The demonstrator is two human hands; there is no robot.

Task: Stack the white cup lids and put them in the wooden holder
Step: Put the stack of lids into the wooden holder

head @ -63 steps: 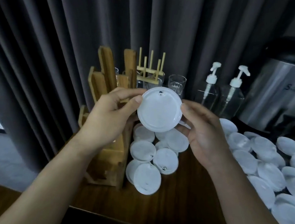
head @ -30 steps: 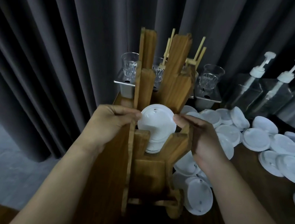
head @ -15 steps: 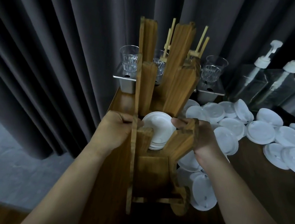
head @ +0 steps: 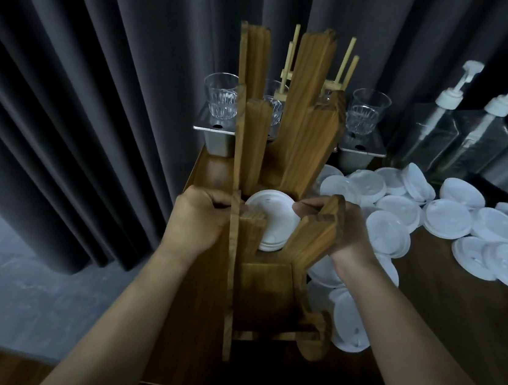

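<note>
- The stack (head: 270,218) of white lids sits in the front slot of the holder (head: 266,293), low between its uprights. Its top lid faces up and towards the camera. A few rims show under it, and the bottom of the stack is hidden by wood.
- The stack's axis runs down the slot, roughly upright. Any further seating looks like a short push straight down, not sideways.
- It lies directly between the hands, level with the knuckles. The left hand (head: 196,220) is outside the holder's left slat (head: 230,253). The right hand (head: 351,233) is behind the right post (head: 321,229).
- Right hand: fingers curled narrow, fingertips (head: 300,207) touching the top lid's right rim, apparently pinching that side of the stack.
- Left hand: curled close into a near fist, tips reaching in at the slat towards the stack's left rim. The slat hides the contact, so I cannot tell whether it holds the stack.
- Both hands are about equally near the stack.
- The loose lids (head: 391,233) lie scattered on the table (head: 444,299) to the right of the holder, some just beside its base. The right hand is nearer them and looks the likelier one to fetch the next lid.
</note>
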